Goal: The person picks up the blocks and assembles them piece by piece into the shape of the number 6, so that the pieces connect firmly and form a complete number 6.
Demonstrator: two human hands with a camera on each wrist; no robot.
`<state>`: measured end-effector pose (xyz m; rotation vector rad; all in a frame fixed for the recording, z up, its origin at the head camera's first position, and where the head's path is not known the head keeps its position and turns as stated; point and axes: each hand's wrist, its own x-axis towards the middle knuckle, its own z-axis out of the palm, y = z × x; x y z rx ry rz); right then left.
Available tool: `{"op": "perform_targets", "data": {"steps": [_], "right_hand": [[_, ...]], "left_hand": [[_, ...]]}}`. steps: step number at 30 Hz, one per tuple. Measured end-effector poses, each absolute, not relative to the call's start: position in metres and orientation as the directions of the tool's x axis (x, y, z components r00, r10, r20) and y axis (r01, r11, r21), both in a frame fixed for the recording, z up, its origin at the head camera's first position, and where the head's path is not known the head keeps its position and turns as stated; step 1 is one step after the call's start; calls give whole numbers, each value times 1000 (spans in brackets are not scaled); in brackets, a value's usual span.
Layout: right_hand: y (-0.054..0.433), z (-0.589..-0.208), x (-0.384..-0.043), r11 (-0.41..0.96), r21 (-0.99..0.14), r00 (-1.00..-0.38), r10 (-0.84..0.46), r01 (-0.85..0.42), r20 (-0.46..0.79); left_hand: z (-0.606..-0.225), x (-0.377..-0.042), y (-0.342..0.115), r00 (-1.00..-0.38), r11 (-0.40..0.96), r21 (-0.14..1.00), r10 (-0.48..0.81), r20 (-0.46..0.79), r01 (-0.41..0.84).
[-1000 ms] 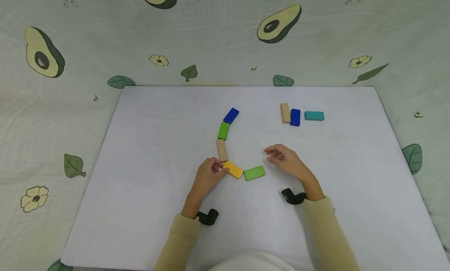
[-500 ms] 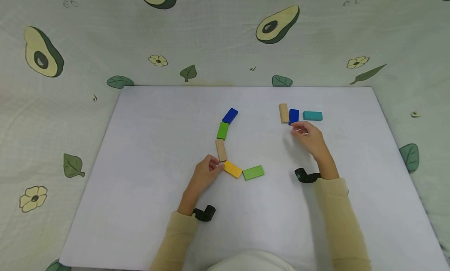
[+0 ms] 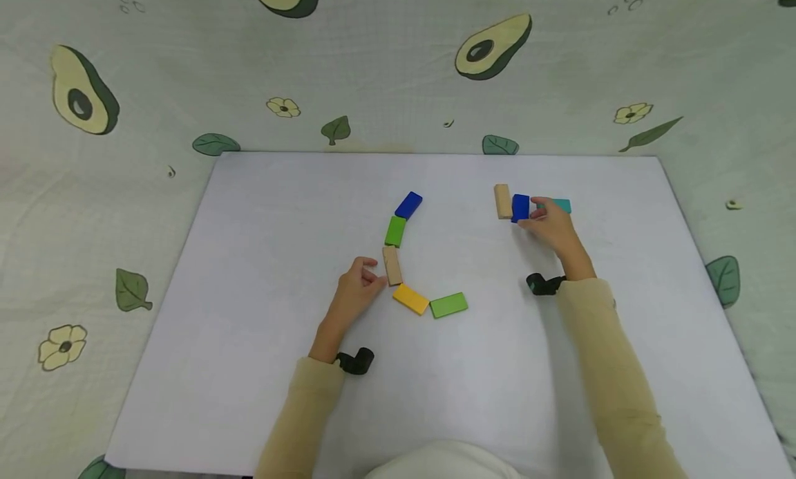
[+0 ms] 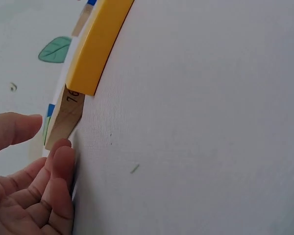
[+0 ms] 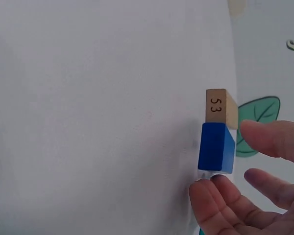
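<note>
Over the far right group of blocks, my right hand (image 3: 553, 227) has its fingers spread around a blue block (image 3: 520, 207), with gaps showing beside it in the right wrist view. The hand partly covers a teal block (image 3: 562, 204). A wooden block marked 53 (image 5: 216, 105) sits against the blue one. My left hand (image 3: 356, 289), fingers loosely bent and holding nothing, is just left of a wooden block (image 3: 392, 265). That block belongs to a curved row with a blue block (image 3: 408, 205), a green block (image 3: 394, 231), a yellow block (image 3: 411, 299) and a light green block (image 3: 449, 305).
The blocks lie on a white tabletop (image 3: 280, 223). A cloth with avocados and leaves (image 3: 385, 64) surrounds its back and sides. Each wrist wears a black camera, one on the left (image 3: 356, 361) and one on the right (image 3: 544, 284).
My right hand has moved from near the light green block to the far right group. My left hand has come off the yellow block and shifted slightly up and left.
</note>
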<state>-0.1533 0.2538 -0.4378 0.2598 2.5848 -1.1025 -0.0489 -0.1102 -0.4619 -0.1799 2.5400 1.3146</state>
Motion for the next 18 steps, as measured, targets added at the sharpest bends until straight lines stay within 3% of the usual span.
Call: {"op": "perform_targets", "data": {"steps": [18], "right_hand": [[264, -449, -176, 744, -619, -904, -47, 253, -425]], "left_hand": [[-462, -78, -108, -933, 576, 761, -9, -359, -298]]}}
